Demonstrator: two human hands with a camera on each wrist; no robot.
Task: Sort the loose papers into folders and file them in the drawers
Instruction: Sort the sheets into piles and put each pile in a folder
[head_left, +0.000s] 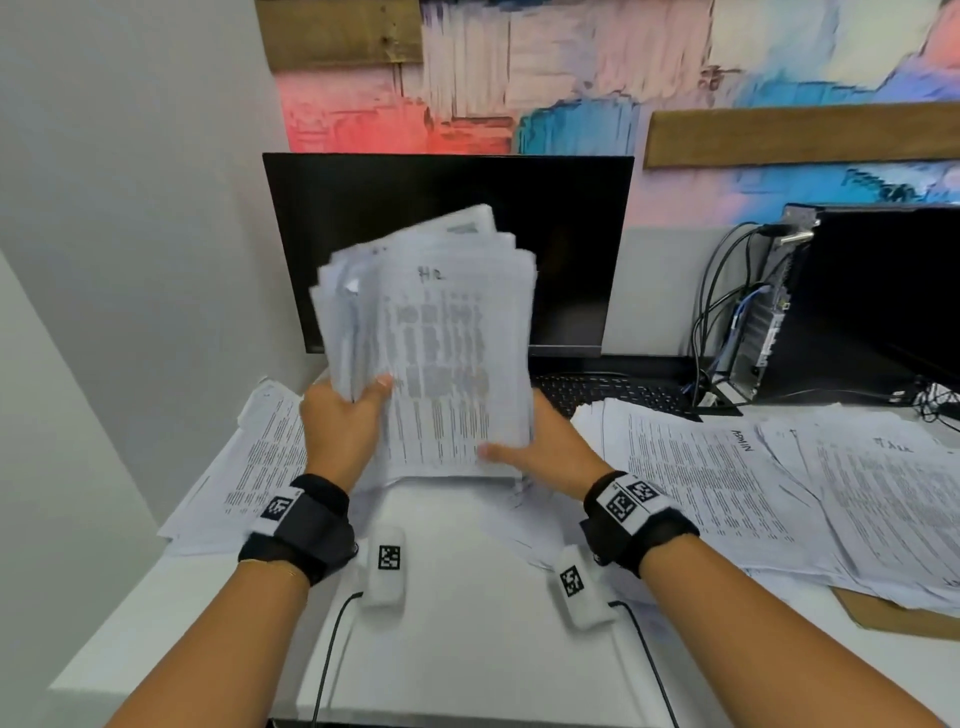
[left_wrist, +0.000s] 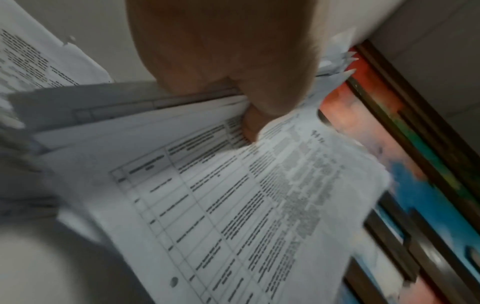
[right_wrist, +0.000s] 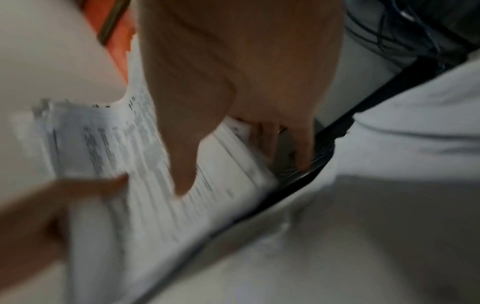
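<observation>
Both hands hold a thick stack of printed papers (head_left: 441, 343) upright over the white desk (head_left: 467, 649), its top sheet marked "HR" by hand. The left hand (head_left: 343, 426) grips the stack's lower left edge, thumb on the front and fingers behind; the right hand (head_left: 545, 441) clasps the lower right corner, thumb across the front sheet. This looks like the gathering and squaring of the HR papers, so the step in hand is sorting; no folder or drawer is in view. The next move probably calls for tapping the uneven edges level on the desk and then finding a folder. A pile headed "ADMIN" (head_left: 701, 478) lies to the right, another sheaf (head_left: 260, 467) to the left. Behind stand a dark monitor (head_left: 363, 208), a keyboard (head_left: 613, 392) and a small computer (head_left: 763, 332) with cables, below a painted wall.
</observation>
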